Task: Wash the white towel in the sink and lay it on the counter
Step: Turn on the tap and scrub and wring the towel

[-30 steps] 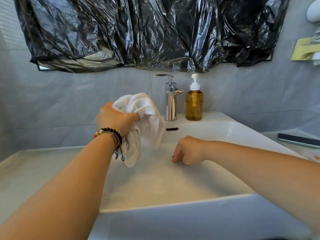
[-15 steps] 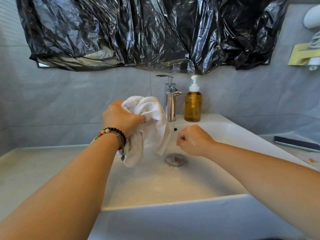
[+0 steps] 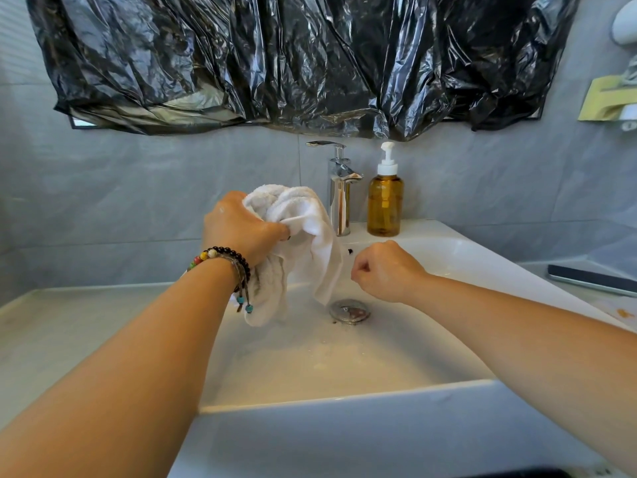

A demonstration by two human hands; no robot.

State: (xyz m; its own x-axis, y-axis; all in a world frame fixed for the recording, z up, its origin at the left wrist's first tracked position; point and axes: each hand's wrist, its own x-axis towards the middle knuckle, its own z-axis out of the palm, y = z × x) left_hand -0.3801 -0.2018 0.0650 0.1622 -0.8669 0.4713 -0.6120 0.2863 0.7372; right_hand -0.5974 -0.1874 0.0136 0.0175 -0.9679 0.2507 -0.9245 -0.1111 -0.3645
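Grey tiles and a black plastic sheet are backing the sink (image 3: pixel 448 250), where the left hand (image 3: pixel 241 229) is gripping the bunched towel (image 3: pixel 310 229) above the basin, near the tap (image 3: pixel 339 191). The right hand (image 3: pixel 386 274) is hovering over the drain (image 3: pixel 350 310), its grip curled and holding nothing. Washing looks nearly done; next would be wringing, then spreading it on the counter (image 3: pixel 86 322).

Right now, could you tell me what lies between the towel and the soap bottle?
In the head view, the chrome faucet stands between the white towel and the amber soap bottle.
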